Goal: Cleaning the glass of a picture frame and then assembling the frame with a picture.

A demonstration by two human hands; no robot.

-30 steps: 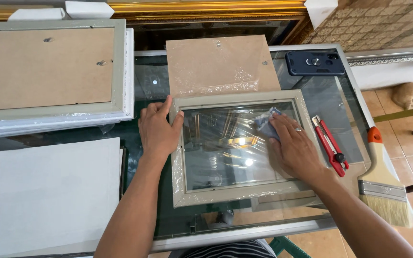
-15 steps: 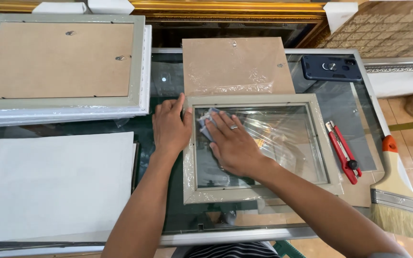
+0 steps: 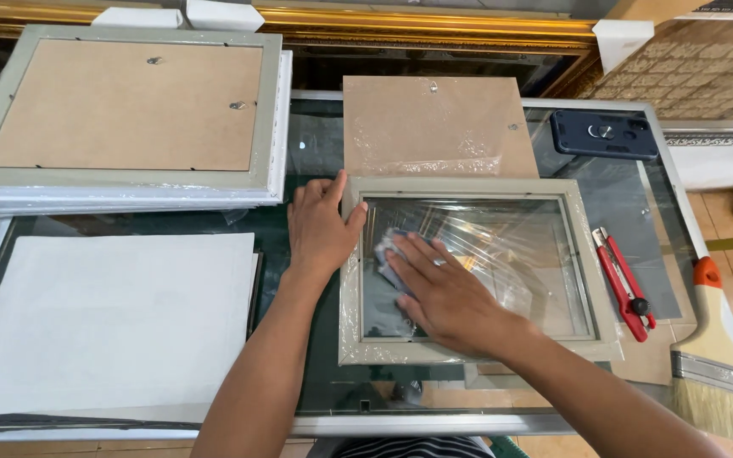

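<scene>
1. Glass fills the grey picture frame (image 3: 475, 270) lying face down in the middle of the glass tabletop (image 3: 316, 161); the right hand (image 3: 443, 293) presses a small bluish cloth (image 3: 388, 254) flat on the pane's left part, fingers spread and closed on nothing.
2. The left hand (image 3: 320, 229) lies flat on the frame's left edge, fingers open, steadying it.
3. Risk, as judged: hard pressure could crack the pane, or the frame could slide on the smooth tabletop.
4. Loose plastic wrap (image 3: 528, 254) clinging to the frame could snag the cloth.
5. The red cutter (image 3: 625, 284) just right of the frame and the paintbrush (image 3: 714, 356) at the edge could be knocked off.
6. The frame acts as a shallow tray holding only the pane; its backing board (image 3: 434, 127) lies apart behind it.
</scene>
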